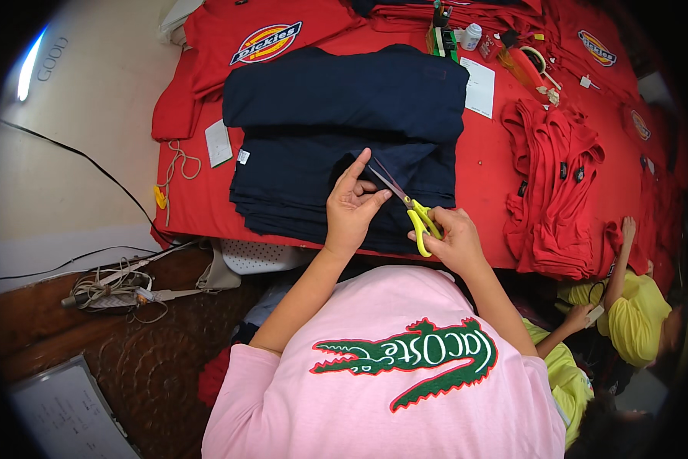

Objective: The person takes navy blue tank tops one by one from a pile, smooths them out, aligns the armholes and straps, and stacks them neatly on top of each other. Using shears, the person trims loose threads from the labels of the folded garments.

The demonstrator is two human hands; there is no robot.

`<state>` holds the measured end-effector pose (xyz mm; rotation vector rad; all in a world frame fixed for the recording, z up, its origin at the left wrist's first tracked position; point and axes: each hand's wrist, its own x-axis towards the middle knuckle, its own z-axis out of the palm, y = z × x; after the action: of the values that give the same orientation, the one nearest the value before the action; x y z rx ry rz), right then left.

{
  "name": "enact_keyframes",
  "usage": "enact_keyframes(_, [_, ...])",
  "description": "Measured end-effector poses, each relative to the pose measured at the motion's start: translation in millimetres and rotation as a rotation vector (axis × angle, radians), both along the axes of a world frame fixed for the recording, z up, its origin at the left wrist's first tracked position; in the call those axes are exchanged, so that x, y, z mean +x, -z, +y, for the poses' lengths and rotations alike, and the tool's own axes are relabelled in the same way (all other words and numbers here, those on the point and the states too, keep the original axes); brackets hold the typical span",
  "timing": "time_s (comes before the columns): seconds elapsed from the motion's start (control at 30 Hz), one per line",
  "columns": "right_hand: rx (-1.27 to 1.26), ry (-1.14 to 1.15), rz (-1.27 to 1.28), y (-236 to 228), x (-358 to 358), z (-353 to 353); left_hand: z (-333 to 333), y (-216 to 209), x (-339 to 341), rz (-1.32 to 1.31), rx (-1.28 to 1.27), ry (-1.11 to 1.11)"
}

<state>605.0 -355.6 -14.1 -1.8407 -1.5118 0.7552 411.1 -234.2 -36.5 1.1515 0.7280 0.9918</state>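
Observation:
A thick stack of dark navy garments (336, 92) lies on the red-covered table in front of me, its upper layer folded back. My right hand (453, 236) grips yellow-handled scissors (419, 218) with fingers in the loops. The blades point up and left over the navy cloth, slightly parted. My left hand (352, 203) is just left of the blades, index finger stretched up, thumb reaching toward the blades and the other fingers partly curled. Nothing shows clearly in it; whether it touches the blades or cloth I cannot tell. A small white label (243, 157) sits at the stack's left edge.
Red shirts (554, 183) are piled to the right; another red shirt (206, 61) lies at the far left. White paper (478, 88), a small white bottle (471, 37) and tape (539, 57) are beyond the stack. Cords hang at left. People in yellow (636, 314) work at right.

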Motion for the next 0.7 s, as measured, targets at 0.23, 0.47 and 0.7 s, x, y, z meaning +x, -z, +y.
enact_keyframes(0.23, [-0.106, 0.008, 0.061, 3, -3, -5, -1, 4, 0, 0.0, 0.003, -0.008])
enact_keyframes(0.47, [-0.036, 0.012, 0.013, 3, -6, -6, -3, 2, -1, 0.033, 0.01, -0.043])
enact_keyframes(0.7, [-0.018, -0.013, -0.083, -5, -7, -2, -1, 5, -1, 0.005, 0.046, -0.036])
